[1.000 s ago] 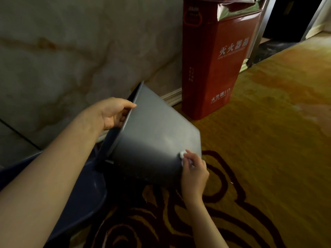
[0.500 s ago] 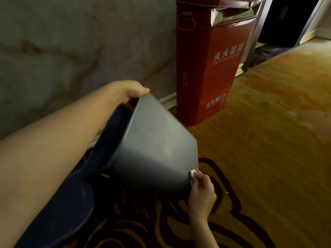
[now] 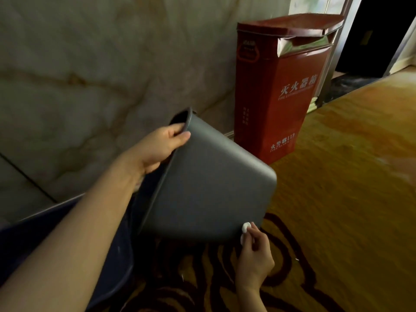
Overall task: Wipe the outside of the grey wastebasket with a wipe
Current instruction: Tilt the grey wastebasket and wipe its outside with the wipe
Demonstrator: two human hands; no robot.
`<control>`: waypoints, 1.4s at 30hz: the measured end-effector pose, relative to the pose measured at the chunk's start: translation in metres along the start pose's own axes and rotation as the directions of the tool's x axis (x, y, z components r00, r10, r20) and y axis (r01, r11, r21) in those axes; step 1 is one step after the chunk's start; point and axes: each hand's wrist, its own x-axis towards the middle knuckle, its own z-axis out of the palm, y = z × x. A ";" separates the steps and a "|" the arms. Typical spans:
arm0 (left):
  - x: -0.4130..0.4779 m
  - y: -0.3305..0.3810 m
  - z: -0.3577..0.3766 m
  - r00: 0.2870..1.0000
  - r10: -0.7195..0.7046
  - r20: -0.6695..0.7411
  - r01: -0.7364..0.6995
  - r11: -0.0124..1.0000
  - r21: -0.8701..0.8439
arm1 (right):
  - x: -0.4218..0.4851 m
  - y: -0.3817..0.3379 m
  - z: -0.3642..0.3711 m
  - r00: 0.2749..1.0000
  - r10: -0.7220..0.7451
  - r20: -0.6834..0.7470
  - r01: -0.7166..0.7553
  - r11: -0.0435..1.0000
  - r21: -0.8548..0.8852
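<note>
The grey wastebasket (image 3: 209, 190) is tipped on its side in the middle of the view, its open mouth facing left toward the wall and its base pointing right. My left hand (image 3: 162, 147) grips the upper rim, fingers curled over the edge. My right hand (image 3: 254, 255) is below the basket's lower right corner and pinches a small white wipe (image 3: 245, 227), which is pressed against the basket's outer wall near the base.
A tall red fire-extinguisher box (image 3: 276, 91) stands against the marble wall (image 3: 90, 75) just behind the basket. A dark blue object (image 3: 45, 233) lies at the lower left. Patterned yellow carpet (image 3: 349, 188) spreads to the right, with a dark doorway (image 3: 378, 30) beyond.
My right hand and the wipe slid from the basket's side down to its lower corner near the base. My left hand shifted its grip along the rim and the basket turned slightly.
</note>
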 end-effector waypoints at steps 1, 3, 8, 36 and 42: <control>-0.006 -0.008 -0.003 1.000 0.005 0.013 -0.005 1.000 -0.031 | -0.002 -0.007 0.002 1.000 0.001 0.005 -0.001 1.000 0.030; -0.013 -0.018 -0.011 0.999 0.005 0.037 -0.004 0.999 -0.050 | -0.009 -0.028 0.007 0.997 -0.075 0.028 0.073 0.995 0.069; -0.020 -0.024 -0.023 0.985 -0.010 0.173 0.023 0.997 -0.070 | -0.012 -0.104 0.031 0.901 -0.429 0.066 0.417 0.897 0.146; 0.006 0.018 -0.011 0.934 -0.348 -0.083 0.326 0.923 -0.205 | 0.056 -0.114 -0.007 0.950 -0.218 0.223 0.273 0.927 -0.258; -0.003 0.018 -0.010 0.930 -0.355 -0.090 0.311 0.895 -0.319 | 0.032 -0.120 -0.003 0.943 -0.302 0.144 0.320 0.938 -0.131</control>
